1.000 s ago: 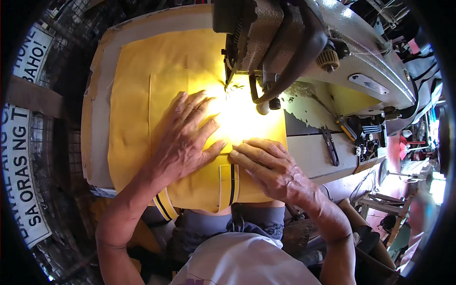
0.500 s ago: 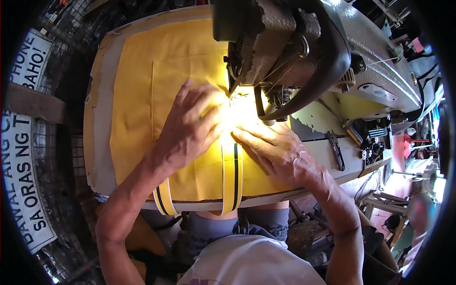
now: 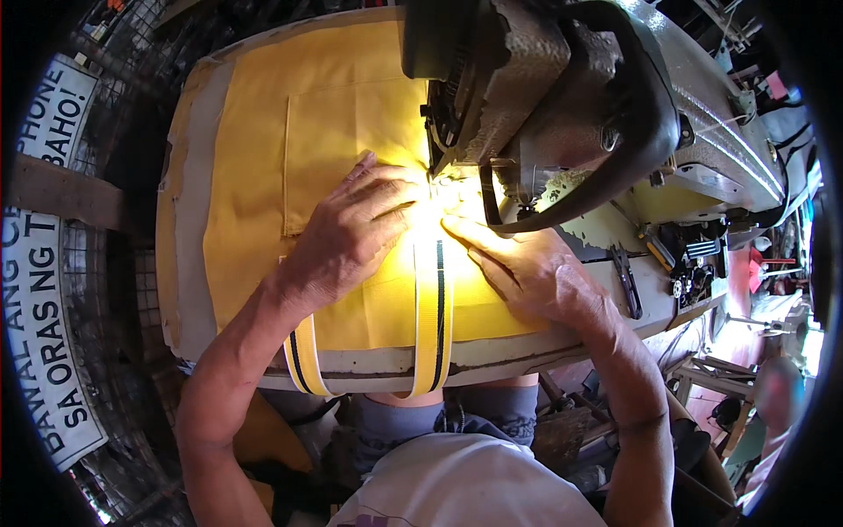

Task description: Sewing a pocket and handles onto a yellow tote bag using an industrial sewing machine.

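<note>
A wide sheet of yellow fabric lies under the head of a sewing machine, and a rectangular panel is stitched on it. A yellow strap with a dark stripe and white edges runs from the needle area toward me and loops over the table edge. Left of the strap, my left hand rests on the cloth with its fingers stretched toward the needle. On the strap's right side my right hand presses the fabric with fingers extended. Bright lamp glare hides the needle and some fingertips.
Long-nosed pliers lie on the table at the right, beside a yellow-and-black cutter and small metal parts. A black curved guard hangs low before the machine head. Wire mesh and signs stand at the left.
The yellow fabric and strap have slid away from me under the machine, so the cloth's near edge sits farther in. My left hand has shifted slightly; the right has moved a little forward.
</note>
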A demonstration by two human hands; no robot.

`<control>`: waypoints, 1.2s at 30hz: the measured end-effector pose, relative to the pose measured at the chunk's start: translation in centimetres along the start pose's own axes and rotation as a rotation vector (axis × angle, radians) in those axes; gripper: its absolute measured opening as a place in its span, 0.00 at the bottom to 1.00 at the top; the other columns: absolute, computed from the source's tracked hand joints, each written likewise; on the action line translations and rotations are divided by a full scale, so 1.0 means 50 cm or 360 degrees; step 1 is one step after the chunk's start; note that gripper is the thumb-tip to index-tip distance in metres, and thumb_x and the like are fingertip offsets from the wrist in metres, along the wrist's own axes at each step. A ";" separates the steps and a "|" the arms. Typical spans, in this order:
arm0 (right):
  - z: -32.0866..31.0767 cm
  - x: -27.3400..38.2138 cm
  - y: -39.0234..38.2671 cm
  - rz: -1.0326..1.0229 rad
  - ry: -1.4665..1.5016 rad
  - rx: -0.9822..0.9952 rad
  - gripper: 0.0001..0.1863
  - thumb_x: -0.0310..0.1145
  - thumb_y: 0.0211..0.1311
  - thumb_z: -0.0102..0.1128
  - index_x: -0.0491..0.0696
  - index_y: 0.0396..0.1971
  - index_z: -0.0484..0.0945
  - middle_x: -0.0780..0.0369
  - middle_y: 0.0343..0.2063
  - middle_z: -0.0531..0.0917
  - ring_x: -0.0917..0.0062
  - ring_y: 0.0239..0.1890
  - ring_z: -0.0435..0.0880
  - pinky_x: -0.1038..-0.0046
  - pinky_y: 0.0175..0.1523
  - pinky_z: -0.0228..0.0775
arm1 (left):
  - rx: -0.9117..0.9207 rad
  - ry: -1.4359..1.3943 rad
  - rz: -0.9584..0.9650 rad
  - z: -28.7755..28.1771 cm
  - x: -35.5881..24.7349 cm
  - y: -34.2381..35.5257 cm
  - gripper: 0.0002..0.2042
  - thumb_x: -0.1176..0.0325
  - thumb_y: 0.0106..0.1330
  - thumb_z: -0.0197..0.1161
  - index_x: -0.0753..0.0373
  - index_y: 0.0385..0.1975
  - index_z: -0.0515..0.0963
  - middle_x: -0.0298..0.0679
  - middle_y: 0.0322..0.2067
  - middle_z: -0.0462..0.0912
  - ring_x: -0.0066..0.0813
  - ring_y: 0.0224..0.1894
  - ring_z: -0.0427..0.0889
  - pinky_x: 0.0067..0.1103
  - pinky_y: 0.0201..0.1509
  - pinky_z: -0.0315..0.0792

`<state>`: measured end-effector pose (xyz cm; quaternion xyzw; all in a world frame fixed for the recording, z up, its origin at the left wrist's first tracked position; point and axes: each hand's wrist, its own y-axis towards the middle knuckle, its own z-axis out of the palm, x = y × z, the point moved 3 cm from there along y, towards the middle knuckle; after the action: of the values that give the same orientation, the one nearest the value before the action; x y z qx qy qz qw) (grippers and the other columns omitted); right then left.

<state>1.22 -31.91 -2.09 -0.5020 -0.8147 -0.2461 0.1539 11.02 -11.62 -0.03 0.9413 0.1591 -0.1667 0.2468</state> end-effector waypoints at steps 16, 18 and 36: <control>-0.017 0.000 0.003 0.0014 -0.0330 -0.0129 0.13 0.31 0.61 0.64 0.45 0.44 0.83 0.55 0.37 0.84 0.59 0.40 0.83 0.60 0.49 0.74 | -0.0024 0.0191 0.0038 -0.009 0.009 0.010 0.14 0.77 0.57 0.63 0.67 0.44 0.81 0.41 0.46 0.81 0.38 0.58 0.77 0.44 0.71 0.64; -0.004 -0.013 0.010 0.0054 -0.0315 -0.0099 0.10 0.33 0.57 0.66 0.44 0.36 0.83 0.56 0.36 0.81 0.57 0.44 0.79 0.57 0.53 0.72 | -0.0006 0.0138 0.0046 -0.004 0.024 0.010 0.14 0.77 0.57 0.63 0.67 0.44 0.81 0.41 0.46 0.81 0.38 0.58 0.78 0.44 0.71 0.65; -0.147 -0.068 -0.311 0.0838 -0.0968 -0.1364 0.20 0.27 0.74 0.50 0.43 0.63 0.73 0.52 0.63 0.74 0.59 0.67 0.71 0.61 0.68 0.64 | 0.0129 0.0339 -0.0219 0.033 -0.035 -0.016 0.22 0.63 0.64 0.61 0.66 0.56 0.73 0.50 0.59 0.69 0.50 0.69 0.64 0.47 0.75 0.52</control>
<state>-11.13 -44.36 -1.51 -0.7530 -0.4980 -0.3519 -0.2474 8.77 -12.17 -1.05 0.9498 0.2416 -0.0885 0.1782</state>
